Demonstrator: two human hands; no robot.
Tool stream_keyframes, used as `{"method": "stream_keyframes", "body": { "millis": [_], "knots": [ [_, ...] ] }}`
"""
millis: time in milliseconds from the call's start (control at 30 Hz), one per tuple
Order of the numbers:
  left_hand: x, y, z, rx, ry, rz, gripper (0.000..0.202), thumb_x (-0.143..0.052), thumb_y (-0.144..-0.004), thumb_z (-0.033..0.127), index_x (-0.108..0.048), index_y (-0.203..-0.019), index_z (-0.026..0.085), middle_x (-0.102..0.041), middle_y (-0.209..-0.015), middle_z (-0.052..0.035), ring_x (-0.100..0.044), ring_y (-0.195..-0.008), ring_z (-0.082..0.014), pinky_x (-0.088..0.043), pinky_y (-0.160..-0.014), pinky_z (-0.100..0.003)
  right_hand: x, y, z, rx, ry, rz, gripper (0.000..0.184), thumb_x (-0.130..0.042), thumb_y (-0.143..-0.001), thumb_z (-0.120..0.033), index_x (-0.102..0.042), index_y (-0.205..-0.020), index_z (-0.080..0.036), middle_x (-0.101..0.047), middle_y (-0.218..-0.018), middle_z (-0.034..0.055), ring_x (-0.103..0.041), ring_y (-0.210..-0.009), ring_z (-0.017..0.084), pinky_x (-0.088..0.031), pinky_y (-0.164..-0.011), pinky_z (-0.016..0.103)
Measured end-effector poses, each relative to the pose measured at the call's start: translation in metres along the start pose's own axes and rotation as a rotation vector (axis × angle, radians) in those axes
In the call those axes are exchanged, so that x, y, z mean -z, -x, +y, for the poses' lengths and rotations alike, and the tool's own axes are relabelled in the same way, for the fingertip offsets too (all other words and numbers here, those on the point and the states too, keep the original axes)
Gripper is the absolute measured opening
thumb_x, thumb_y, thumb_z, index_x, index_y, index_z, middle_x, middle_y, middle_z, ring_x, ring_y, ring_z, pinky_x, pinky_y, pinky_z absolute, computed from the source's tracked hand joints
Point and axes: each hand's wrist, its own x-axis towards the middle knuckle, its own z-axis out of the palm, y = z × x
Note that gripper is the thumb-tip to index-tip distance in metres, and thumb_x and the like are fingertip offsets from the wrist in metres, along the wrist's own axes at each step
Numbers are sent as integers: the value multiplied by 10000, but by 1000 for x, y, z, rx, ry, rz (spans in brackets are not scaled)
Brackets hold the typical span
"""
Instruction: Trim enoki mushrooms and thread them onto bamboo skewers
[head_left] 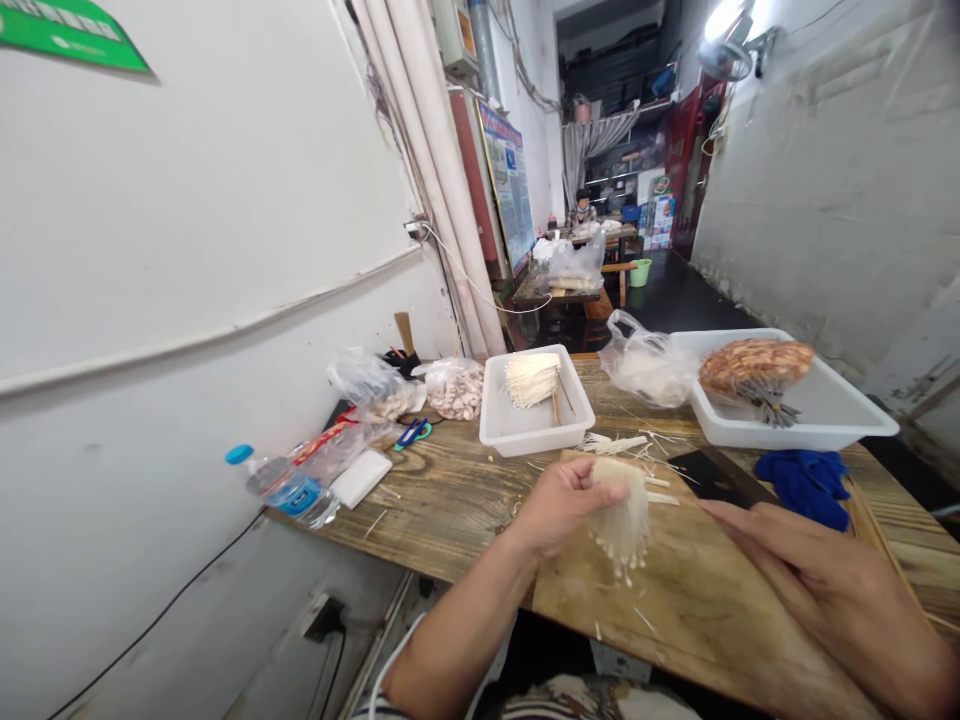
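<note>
pale bunch of thin-stemmed white mushrooms (621,525) pinched in the left hand (574,500), right of lower centre in the frame.

the bunch lies at the left hand's fingertips, on their right-hand side in the frame, its long axis running roughly top to bottom with the small caps hanging lowest, over the brown wooden cutting board (675,625); the left hand is the nearer, thumb and fingers closed narrowly on its upper part. the right hand (817,575), at lower right, is apart from it, fingers stretched beside the dark, flat, broad blade (720,475); whether it grips anything, i cannot tell.
</note>
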Motion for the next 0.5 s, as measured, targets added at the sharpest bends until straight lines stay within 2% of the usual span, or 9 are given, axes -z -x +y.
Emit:
{"method": "stream_keyframes", "body": {
  "millis": [100, 200, 267, 367, 500],
  "knots": [
    [-1, 3, 2, -67, -69, 58, 424, -804, -669, 402, -739, -995, 139, -712, -843, -46, -600, -732, -137, -453, -710, -239, 5, 3, 6, 87, 10, -10, 317, -441, -935, -316, -654, -1170, -319, -717, -892, -15, -692, -741, 123, -515, -581, 148],
    [-5, 6, 6, -100, -132, 65, 423, -776, -691, 449, -748, -980, 142, -708, -845, -43, -591, -745, -148, -445, -698, -240, 9, 8, 11, 92, 42, -82, 368, -468, -916, -269, -595, -1253, -347, -719, -958, -24, -697, -830, 149, -526, -613, 166],
    [-7, 8, 8, -96, -172, 57, 431, -757, -695, 492, -755, -953, 146, -707, -855, -44, -594, -759, -161, -449, -699, -248, 10, 11, 12, 81, 37, -137, 401, -471, -913, -255, -564, -1291, -352, -715, -929, -27, -696, -822, 151, -528, -620, 171],
    [-10, 10, 9, -62, -228, 62, 465, -733, -684, 557, -765, -883, 138, -696, -775, -43, -603, -760, -190, -460, -686, -263, 11, 12, 12, 93, 39, -132, 409, -461, -917, -264, -547, -1301, -376, -709, -901, -37, -695, -773, 144, -533, -613, 175],
    [-11, 12, 9, -31, -244, 81, 457, -738, -666, 569, -762, -812, 137, -676, -684, -35, -608, -750, -206, -468, -672, -274, 13, 12, 13, 162, 91, -141, 430, -446, -917, -240, -522, -1317, -380, -723, -955, -37, -701, -809, 156, -535, -595, 181]
  ]
}}
